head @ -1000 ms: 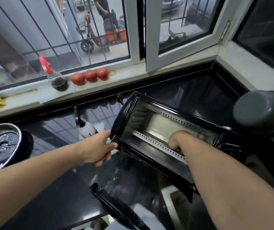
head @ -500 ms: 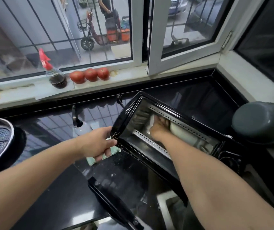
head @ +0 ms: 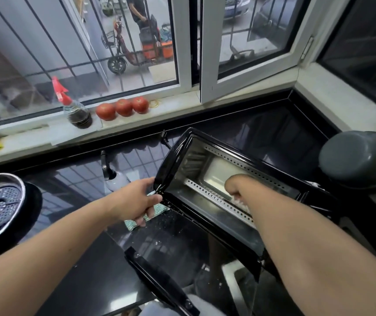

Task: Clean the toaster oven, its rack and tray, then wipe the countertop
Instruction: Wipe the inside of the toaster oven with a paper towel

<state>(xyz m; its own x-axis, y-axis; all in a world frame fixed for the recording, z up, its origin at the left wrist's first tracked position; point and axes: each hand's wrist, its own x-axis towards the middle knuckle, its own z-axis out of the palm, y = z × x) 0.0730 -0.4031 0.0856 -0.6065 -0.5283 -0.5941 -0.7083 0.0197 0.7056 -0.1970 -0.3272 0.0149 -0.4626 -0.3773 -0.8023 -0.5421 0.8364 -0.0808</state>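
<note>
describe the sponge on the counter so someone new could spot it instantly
Start at the black toaster oven tilted on the dark countertop, door open. At its left front corner the left hand grips the frame. The sponge lies flat under that hand: a small teal speckled pad, the only pale soft thing on the black surface there.

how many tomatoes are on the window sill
3. The round red tomatoes sit in a row on the white window sill, right of the red-capped sauce bottle: left one, middle one, right one. None looks hidden.
</note>
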